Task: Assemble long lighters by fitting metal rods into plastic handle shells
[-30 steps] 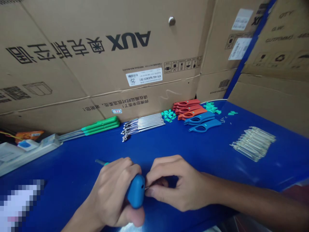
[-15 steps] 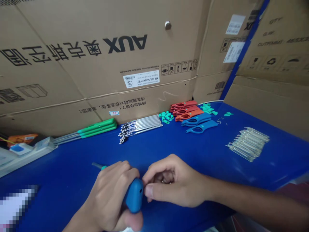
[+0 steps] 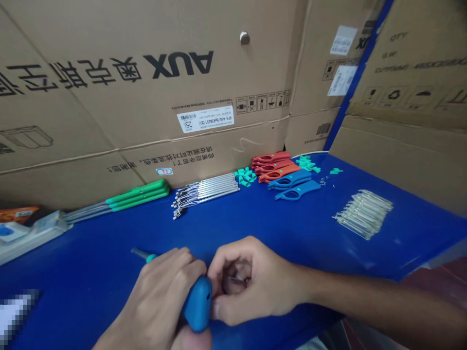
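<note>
My left hand [image 3: 156, 296] is wrapped round a blue long-reach lighter [image 3: 198, 302], its butt end with a small dark hole facing right. A teal collar and a thin metal tube [image 3: 139, 253] stick out past the knuckles on the left. Most of the body is hidden by the fingers. Against the lighter's right side, my right hand [image 3: 255, 284] is closed, thumb and forefinger at the blue end. Something small and thin shows among its curled fingers, too hidden to name.
Along the cardboard wall [image 3: 182, 29] lie green-handled lighters [image 3: 138, 194], metal tubes with wires [image 3: 215, 187], teal caps [image 3: 245, 176], red, orange and blue handle shells [image 3: 297, 189] and more teal pieces [image 3: 308, 164]. Clear tubes [image 3: 365, 214] lie right. A power strip [image 3: 40, 236] stands left.
The view has shifted slightly to the right. My right hand's fingers have bent round more at the lighter's end; the left hand keeps its hold.
</note>
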A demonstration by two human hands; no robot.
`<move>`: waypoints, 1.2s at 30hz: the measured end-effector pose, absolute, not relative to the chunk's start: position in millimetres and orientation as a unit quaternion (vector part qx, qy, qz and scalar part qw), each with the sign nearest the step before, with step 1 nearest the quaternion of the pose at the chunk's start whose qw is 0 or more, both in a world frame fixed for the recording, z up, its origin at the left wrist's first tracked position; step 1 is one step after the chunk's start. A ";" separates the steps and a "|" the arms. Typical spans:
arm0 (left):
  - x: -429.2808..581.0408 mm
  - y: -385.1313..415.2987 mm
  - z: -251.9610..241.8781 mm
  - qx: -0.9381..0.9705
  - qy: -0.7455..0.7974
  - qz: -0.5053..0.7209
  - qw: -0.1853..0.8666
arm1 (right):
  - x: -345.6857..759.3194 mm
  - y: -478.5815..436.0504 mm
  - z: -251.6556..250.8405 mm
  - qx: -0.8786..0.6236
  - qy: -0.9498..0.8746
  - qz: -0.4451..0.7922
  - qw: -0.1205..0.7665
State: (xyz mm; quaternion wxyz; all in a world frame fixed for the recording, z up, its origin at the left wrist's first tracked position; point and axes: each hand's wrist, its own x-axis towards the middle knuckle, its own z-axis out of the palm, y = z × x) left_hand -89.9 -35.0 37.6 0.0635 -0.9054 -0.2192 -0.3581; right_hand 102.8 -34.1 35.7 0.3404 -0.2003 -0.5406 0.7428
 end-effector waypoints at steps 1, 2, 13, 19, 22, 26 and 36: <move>-89.9 -34.6 37.2 -0.906 -0.218 -0.358 0.059 | 102.6 -34.2 35.6 -0.199 -0.539 0.744 0.342; -90.0 -34.4 37.0 -0.906 -0.218 -0.359 0.057 | 102.5 -34.4 36.0 -0.202 -0.538 0.744 0.341; -89.5 -34.1 35.4 -0.905 -0.225 -0.355 0.066 | 103.4 -33.4 38.4 -0.211 -0.534 0.742 0.345; -91.1 -33.5 34.7 -0.905 -0.226 -0.356 0.062 | 103.1 -33.3 41.8 -0.239 -0.514 0.764 0.308; -91.7 -33.4 34.8 -0.908 -0.228 -0.346 0.064 | 103.6 -33.1 40.8 -0.245 -0.520 0.756 0.312; -91.7 -33.6 34.3 -0.911 -0.231 -0.336 0.062 | 103.4 -35.2 39.1 -0.230 -0.546 0.726 0.349; -89.2 -35.8 35.2 -0.909 -0.239 -0.332 0.077 | 98.1 -42.3 27.1 -0.226 -0.757 0.284 0.543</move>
